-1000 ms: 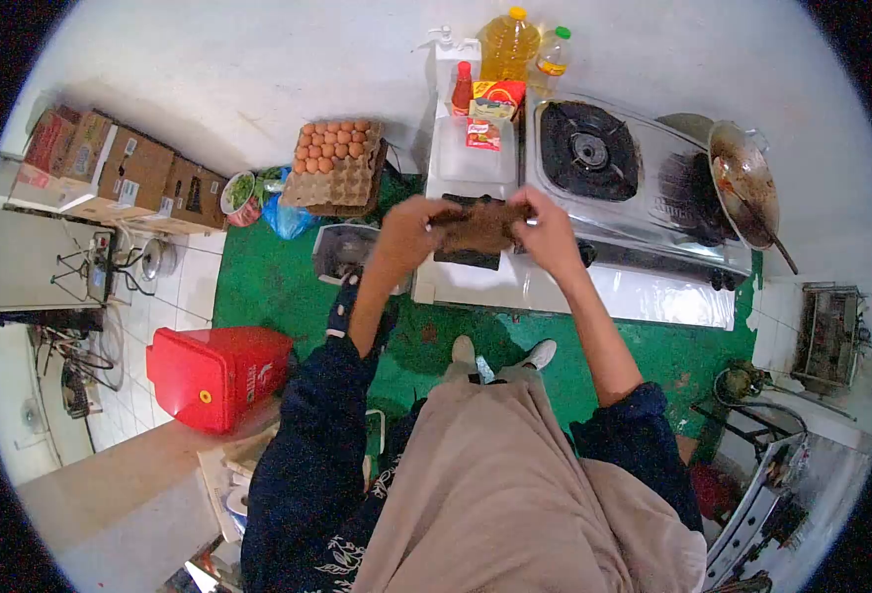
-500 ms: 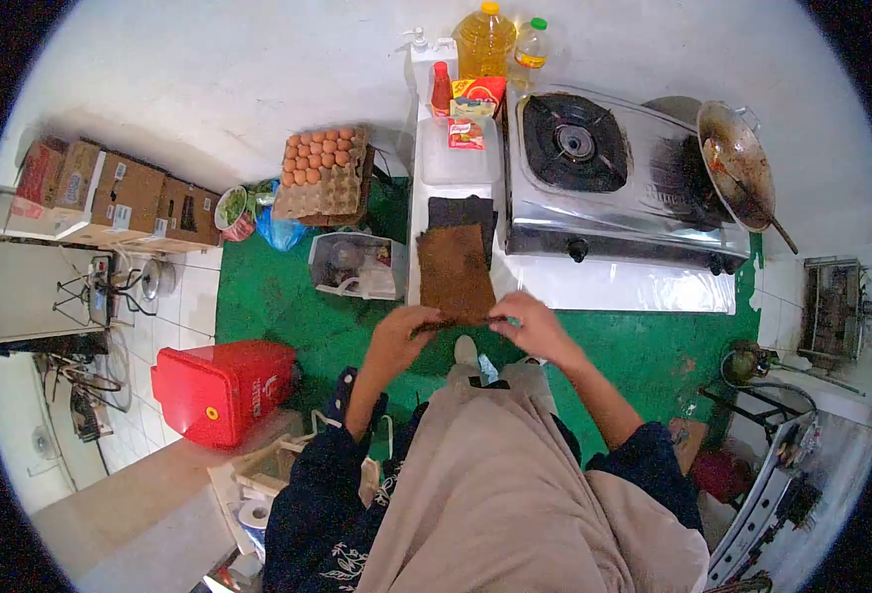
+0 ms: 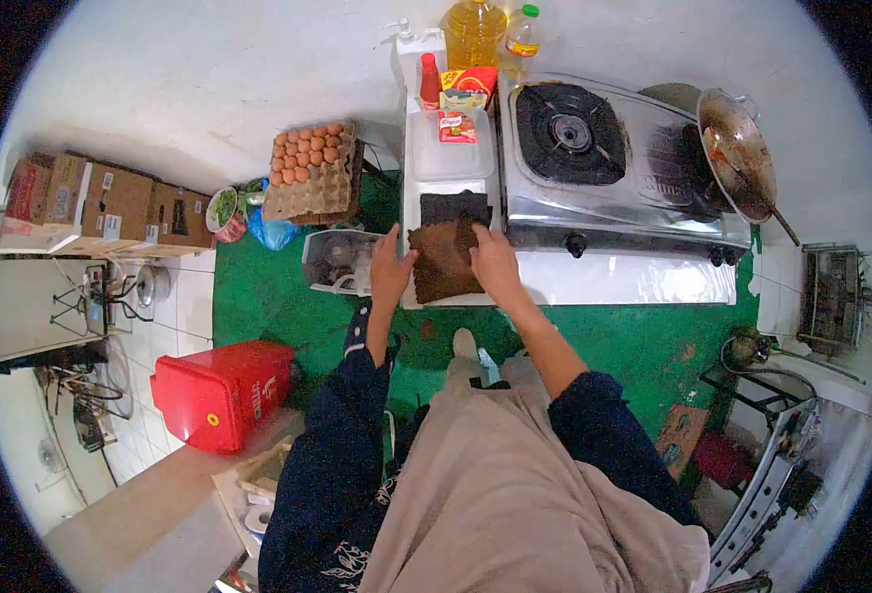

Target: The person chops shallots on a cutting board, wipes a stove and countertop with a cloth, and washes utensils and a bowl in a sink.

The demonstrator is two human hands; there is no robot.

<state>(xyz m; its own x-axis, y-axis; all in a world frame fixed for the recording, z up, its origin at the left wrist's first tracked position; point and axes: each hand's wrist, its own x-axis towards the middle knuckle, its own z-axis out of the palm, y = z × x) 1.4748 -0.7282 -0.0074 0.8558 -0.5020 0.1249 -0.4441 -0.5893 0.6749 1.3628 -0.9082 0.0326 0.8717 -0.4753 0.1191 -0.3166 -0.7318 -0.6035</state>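
A brown cloth lies on the white counter, its front edge near the counter's front edge. At its back right corner, a darker flap is turned up. My right hand grips that flap between thumb and fingers. Beside the cloth's left edge is my left hand, fingers and thumb apart, the thumb close to or touching the cloth. A black cloth lies flat just behind, partly under the brown one. Farther back stands a clear plastic container with a red-and-white packet on its lid.
The gas stove stands right of the cloths, a wok leaning at its far end. Bottles, including a large oil bottle, line the wall. An egg tray is at left, above a grey bin; a red bin stands lower left.
Both hands have moved forward from the brown cloth's front edge. My left hand has let go and is at its left side; my right hand holds the back right flap.
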